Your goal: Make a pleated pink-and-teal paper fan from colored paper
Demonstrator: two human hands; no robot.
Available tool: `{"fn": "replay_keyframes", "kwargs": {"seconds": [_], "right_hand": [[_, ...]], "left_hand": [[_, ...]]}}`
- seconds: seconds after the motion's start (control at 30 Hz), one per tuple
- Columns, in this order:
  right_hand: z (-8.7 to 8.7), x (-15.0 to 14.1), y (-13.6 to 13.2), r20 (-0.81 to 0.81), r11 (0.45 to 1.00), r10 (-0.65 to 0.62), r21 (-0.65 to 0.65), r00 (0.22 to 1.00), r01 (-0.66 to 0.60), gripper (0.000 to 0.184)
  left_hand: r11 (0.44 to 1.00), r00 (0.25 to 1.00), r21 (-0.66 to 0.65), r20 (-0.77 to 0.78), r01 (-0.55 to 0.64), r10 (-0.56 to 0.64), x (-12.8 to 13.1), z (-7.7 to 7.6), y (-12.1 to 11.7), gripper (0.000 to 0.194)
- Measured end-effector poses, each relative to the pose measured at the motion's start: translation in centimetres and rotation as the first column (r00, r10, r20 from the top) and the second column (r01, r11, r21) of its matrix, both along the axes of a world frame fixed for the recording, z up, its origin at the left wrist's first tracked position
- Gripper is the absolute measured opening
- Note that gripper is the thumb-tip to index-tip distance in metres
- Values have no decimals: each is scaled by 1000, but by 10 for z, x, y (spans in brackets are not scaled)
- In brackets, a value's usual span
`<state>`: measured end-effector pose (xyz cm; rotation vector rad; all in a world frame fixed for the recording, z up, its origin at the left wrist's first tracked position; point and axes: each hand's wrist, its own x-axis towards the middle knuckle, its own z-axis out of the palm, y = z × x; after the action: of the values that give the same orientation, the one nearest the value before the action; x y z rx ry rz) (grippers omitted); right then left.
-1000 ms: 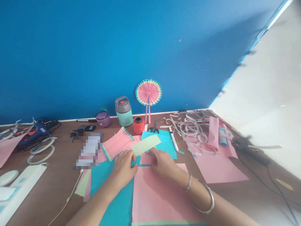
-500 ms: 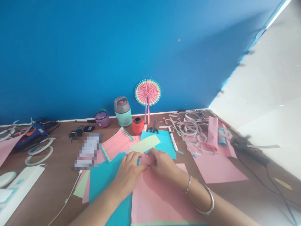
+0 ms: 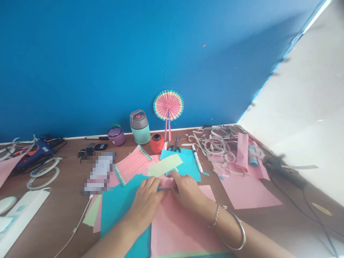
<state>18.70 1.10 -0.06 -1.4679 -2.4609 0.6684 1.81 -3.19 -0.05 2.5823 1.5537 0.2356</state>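
Note:
A large pink paper sheet point(image 3: 182, 229) lies before me, with green and blue strips along its near edge. At its far edge, my left hand point(image 3: 147, 195) and my right hand point(image 3: 186, 188) are closed on the paper, thumbs close together. A small folded-over pink part shows between them, with a thin dark-blue line. Under my left forearm lies a blue sheet point(image 3: 120, 204). Just beyond my fingers are a pale green paper strip point(image 3: 164, 164) and another blue sheet point(image 3: 188, 163). A pleated pink paper point(image 3: 133, 163) with striped ends rests beyond my left hand.
A round paper fan point(image 3: 168, 105) leans against the blue wall. Near it stand a mint flask point(image 3: 141, 132), a red container point(image 3: 157, 144) and scissors point(image 3: 176, 147). Curled white strips point(image 3: 217, 145) lie right; a phone point(image 3: 100, 172) and power strip point(image 3: 25, 215) left.
Both hands stay at the far edge of the pink sheet, with small finger shifts along the fold. The view has moved very slightly.

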Motion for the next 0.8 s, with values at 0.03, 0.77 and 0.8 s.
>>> {"fn": "replay_keyframes", "kwargs": {"seconds": [0.03, 0.77, 0.8], "right_hand": [[1, 1, 0, -12, 1000, -8, -6, 1000, 8, 46], [-9, 23, 19, -209, 992, -41, -122, 977, 15, 45], [-9, 25, 19, -205, 992, -41, -128, 978, 15, 45]], "left_hand": [[1000, 1000, -3, -11, 2, -2, 0, 0, 0, 31], [997, 997, 72, -73, 42, -37, -1, -7, 0, 32], [996, 997, 80, -73, 45, -39, -1, -7, 0, 32]]}}
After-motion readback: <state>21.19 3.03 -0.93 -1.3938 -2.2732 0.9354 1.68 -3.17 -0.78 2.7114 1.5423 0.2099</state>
